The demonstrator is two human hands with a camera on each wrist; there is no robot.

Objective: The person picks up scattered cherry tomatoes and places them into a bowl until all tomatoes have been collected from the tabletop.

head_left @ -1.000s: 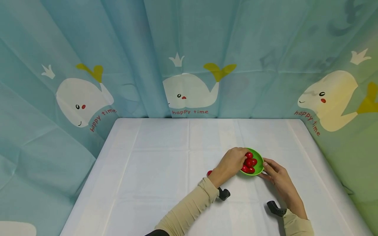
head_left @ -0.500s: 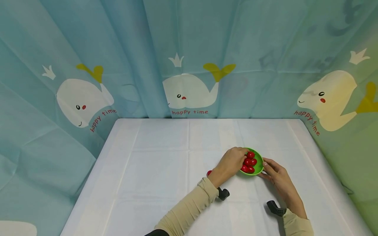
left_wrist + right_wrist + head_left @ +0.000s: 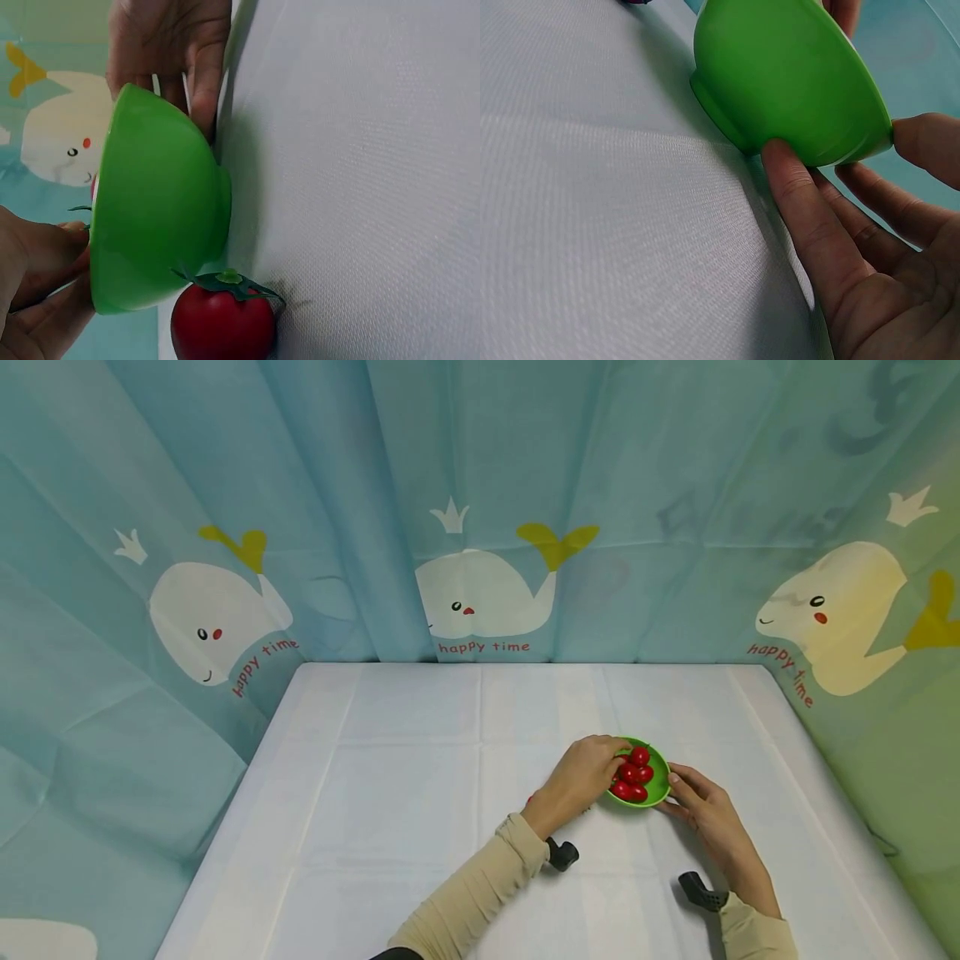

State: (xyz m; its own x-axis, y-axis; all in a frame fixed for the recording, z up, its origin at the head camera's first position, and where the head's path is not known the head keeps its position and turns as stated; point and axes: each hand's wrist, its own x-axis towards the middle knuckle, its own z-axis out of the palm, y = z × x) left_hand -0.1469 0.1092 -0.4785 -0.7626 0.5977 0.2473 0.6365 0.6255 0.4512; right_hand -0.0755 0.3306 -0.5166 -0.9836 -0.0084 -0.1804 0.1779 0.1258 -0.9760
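A green bowl point(image 3: 659, 787) stands on the right half of the table, with several red cherry tomatoes point(image 3: 638, 792) in it. My right hand point(image 3: 705, 806) holds the bowl from the right, thumb at the rim and fingers against its lower side point(image 3: 780, 90). From the left, my left hand point(image 3: 581, 777) reaches over the rim, its fingertips among the tomatoes. In the left wrist view its thumb and fingers pinch beside a green stalk; the near rim hides most of the tomato there. Another cherry tomato point(image 3: 223, 324) with green leaves lies on the cloth beside the bowl, mostly behind my left wrist in the head view.
A white cloth covers the table point(image 3: 405, 793). Blue-green curtains point(image 3: 337, 485) printed with whales stand along its back and sides. Black wrist mounts point(image 3: 562, 854) stick out from both sleeves.
One tomato in the bowl has shifted slightly right, away from my left fingertips. My left wrist has drawn a little left, covering more of the loose tomato. My right hand and the bowl stay put.
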